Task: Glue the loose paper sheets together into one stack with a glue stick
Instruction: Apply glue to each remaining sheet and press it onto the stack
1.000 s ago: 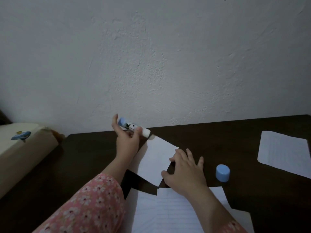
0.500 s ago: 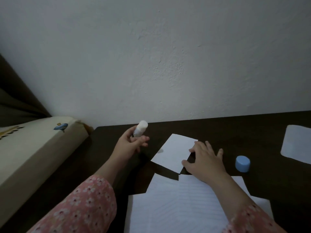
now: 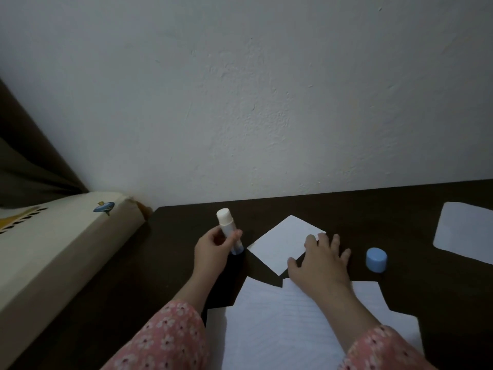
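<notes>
Past the left edge of the dark worktop (image 3: pixel 400 209) lies a cream cushion (image 3: pixel 53 249) with a small blue print on it, against the pale wall (image 3: pixel 240 89). Near the worktop's back left corner, the left hand (image 3: pixel 213 248) curls its fingers and thumb round the glue stick (image 3: pixel 228 231), which stands nearly upright, its white glue end up and its blue base down by the tabletop (uncapped). Just to the right, a small white paper sheet (image 3: pixel 282 244) lies turned like a diamond, apart from the stick. The right hand (image 3: pixel 318 259) lies flat with fingers spread and straight, the fingertips resting on that sheet's right corner, gripping nothing. Along the worktop's front edge, under the right forearm, several overlapping lined sheets (image 3: pixel 280 321) are spread. Right of the hand, the blue cap (image 3: pixel 376 259) stands on the bare wood, near but not touching the papers. By the right edge lies another sheet (image 3: pixel 466 231), well apart.
</notes>
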Tool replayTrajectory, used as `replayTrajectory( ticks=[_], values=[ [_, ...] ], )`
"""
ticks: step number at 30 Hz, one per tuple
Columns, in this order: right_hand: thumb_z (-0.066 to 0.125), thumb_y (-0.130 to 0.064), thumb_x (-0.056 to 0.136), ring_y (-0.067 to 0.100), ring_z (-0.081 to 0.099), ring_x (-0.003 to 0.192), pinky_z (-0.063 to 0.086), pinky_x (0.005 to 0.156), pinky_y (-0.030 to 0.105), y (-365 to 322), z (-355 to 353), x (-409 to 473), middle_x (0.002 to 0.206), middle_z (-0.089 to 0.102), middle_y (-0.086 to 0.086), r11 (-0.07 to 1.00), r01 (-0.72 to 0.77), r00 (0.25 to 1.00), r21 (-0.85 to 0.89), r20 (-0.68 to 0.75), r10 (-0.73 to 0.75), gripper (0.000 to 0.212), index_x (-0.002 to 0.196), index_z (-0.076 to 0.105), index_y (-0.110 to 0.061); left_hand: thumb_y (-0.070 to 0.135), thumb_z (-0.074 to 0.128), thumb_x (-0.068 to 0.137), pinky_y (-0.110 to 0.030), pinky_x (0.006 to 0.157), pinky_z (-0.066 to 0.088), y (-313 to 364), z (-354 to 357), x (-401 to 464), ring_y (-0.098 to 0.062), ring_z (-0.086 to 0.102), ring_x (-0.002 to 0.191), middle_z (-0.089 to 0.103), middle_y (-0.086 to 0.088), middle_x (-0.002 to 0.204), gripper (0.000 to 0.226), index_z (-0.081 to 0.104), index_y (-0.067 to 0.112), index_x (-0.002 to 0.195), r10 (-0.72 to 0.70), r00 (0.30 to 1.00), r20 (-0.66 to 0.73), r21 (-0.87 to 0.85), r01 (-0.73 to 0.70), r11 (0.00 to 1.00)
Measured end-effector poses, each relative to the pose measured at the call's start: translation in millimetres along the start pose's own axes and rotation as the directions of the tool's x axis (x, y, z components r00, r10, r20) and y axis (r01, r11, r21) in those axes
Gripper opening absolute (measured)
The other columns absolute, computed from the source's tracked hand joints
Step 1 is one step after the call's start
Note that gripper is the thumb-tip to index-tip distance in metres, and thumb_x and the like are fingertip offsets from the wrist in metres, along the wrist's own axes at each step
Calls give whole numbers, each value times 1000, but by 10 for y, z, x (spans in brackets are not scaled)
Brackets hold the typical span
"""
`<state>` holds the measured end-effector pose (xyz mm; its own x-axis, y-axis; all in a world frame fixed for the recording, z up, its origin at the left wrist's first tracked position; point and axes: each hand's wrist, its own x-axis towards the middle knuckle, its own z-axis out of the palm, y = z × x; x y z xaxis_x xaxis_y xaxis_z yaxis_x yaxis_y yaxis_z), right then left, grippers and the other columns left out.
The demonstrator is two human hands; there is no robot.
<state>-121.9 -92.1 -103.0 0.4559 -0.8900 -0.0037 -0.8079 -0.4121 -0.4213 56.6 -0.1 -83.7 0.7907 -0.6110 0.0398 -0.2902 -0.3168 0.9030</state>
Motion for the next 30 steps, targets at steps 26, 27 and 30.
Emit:
replayTrajectory(
  ticks=[26,27,30],
  values=[
    [56,-29,92,24,39,125,36,102,42,1231,-997,66,135,44,8,928,-345,834,140,-407,372,34,126,54,-22,42,49,95,-41,96,42,377,800,-538,-11,54,97,55,8,97,20,52,25,84,251,889,382,637,-451,626],
    [56,-29,92,25,37,129,35,103,44,1307,-973,65,138,42,8,914,-388,832,115,-382,402,39,131,51,-22,42,49,95,-40,96,43,387,811,-533,-11,54,99,56,8,100,19,53,25,86,244,885,397,628,-456,631],
    [54,-30,92,28,29,136,31,109,47,1452,-846,61,146,35,10,889,-449,832,84,-324,451,47,137,46,-17,41,52,94,-37,99,43,407,827,-537,-12,53,108,56,5,117,26,59,21,109,224,892,393,603,-434,670]
  ],
)
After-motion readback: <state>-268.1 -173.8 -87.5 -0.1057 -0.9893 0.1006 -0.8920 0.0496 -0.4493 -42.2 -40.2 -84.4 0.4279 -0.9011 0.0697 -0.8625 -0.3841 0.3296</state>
